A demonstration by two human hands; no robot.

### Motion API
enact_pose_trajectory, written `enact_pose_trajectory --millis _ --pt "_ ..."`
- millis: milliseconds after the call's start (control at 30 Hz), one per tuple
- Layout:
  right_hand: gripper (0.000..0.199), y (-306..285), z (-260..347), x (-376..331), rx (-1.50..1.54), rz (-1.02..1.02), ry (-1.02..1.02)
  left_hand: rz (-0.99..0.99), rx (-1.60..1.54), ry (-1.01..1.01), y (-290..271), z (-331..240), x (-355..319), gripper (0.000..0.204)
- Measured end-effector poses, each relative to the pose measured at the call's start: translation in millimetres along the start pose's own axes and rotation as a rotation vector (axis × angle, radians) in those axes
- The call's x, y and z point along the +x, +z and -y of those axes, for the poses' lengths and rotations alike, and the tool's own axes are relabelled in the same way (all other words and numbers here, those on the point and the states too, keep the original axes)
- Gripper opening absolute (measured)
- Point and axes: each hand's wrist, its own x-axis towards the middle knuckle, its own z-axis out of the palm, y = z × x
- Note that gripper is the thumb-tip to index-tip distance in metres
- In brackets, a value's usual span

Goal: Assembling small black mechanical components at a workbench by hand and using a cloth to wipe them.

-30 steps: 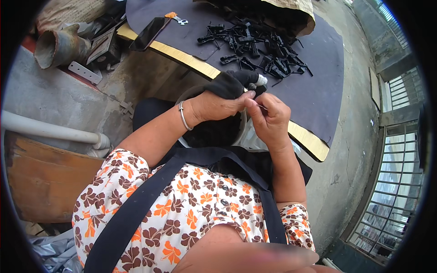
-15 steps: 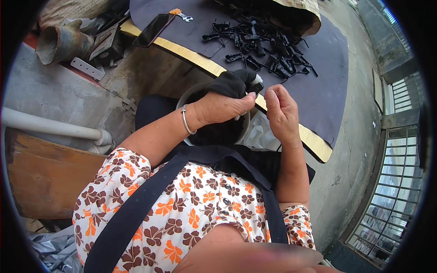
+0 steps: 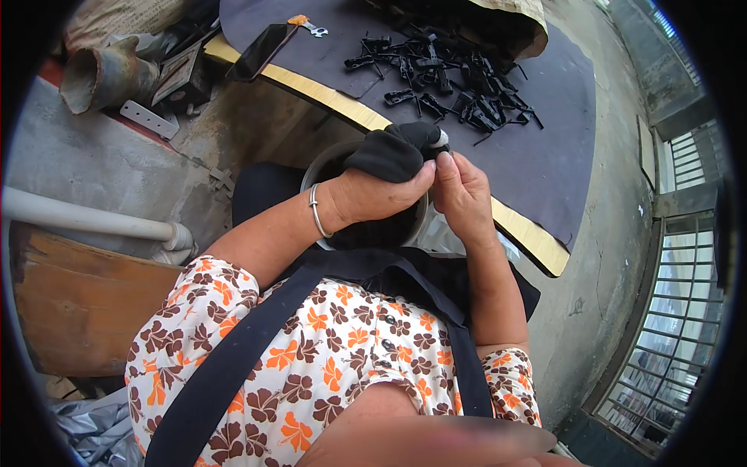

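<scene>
My left hand (image 3: pixel 373 193), with a silver bangle at the wrist, is closed over the bucket. Black cloth (image 3: pixel 389 152) like a glove covers its fingers, and something white (image 3: pixel 442 140) shows at one fingertip. My right hand (image 3: pixel 467 201) meets it with thumb and fingers pinched together. A small black part is between the fingertips, mostly hidden by them; whatever else my right hand grips is hidden. Beyond my hands, a pile of small black parts with thin rods (image 3: pixel 436 70) lies on the dark-covered table (image 3: pixel 545 171).
Below my hands stands a round bucket (image 3: pixel 420 222) with dark contents. A phone (image 3: pixel 263 51) and a wrench (image 3: pixel 315 29) with an orange end lie at the table's far left. A sack (image 3: pixel 517 19) sits behind the pile. White pipe (image 3: pixel 93 214) and a wooden board (image 3: pixel 93 303) are at left.
My right hand has moved left and in to meet my left hand; they were apart before. The small black part, earlier visible at my left fingertips, is now mostly covered.
</scene>
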Motion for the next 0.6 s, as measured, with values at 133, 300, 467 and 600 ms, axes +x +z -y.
enact_pose_trajectory --millis 133,300,467,600 --pt "0.019 -12 9 1 -0.334 -0.066 -0.183 0.056 -0.417 -0.406 -8 10 -1 0.025" --pt "0.011 -16 21 0 -0.565 0.045 -0.153 0.021 -0.721 -0.529 -10 11 -1 0.031" --pt "0.008 -18 12 1 -0.393 -0.027 -0.203 0.227 -0.651 -0.503 -10 4 1 0.034" --pt "0.011 -17 14 2 -0.236 -0.029 -0.081 0.274 -0.558 -0.408 -8 -2 3 0.033"
